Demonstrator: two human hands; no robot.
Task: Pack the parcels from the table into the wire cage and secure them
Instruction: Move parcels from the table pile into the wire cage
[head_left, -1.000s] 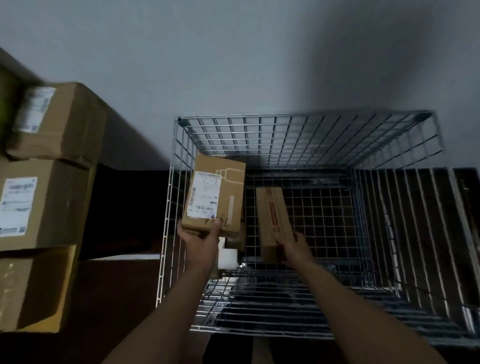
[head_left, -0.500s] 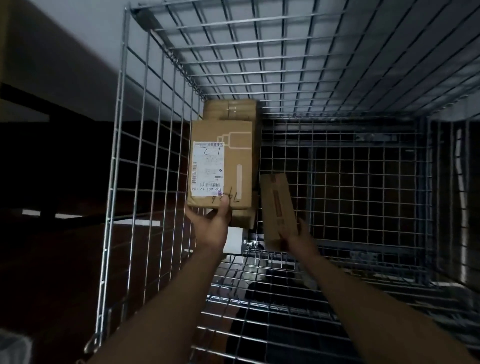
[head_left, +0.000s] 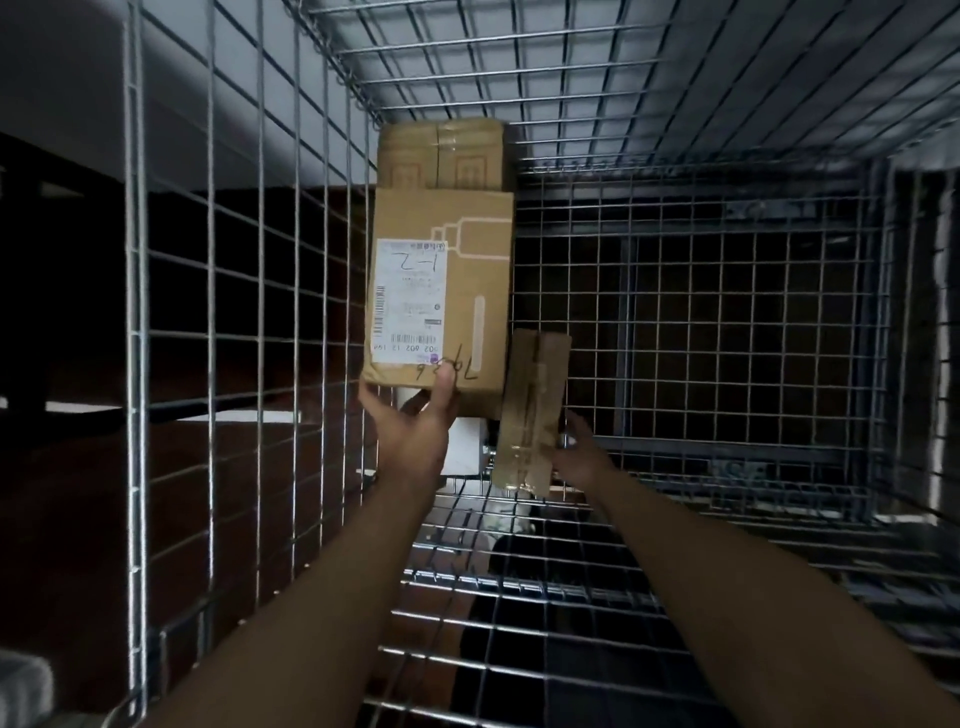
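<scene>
Left hand (head_left: 415, 431): grips the lower edge of large labelled brown cardboard box (head_left: 441, 291).
Right hand (head_left: 579, 452): holds narrow taped brown cardboard parcel (head_left: 532, 410).
Location: inside silver wire cage (head_left: 296, 364).

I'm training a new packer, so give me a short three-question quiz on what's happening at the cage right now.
1. True or false: the left hand grips the labelled box.
2. Fill in: the far box sits by the cage's ____ wall.
3. Which box does the right hand touch? A labelled box, B narrow box, C far box.
Key: 1 true; 2 left; 3 B.
</scene>
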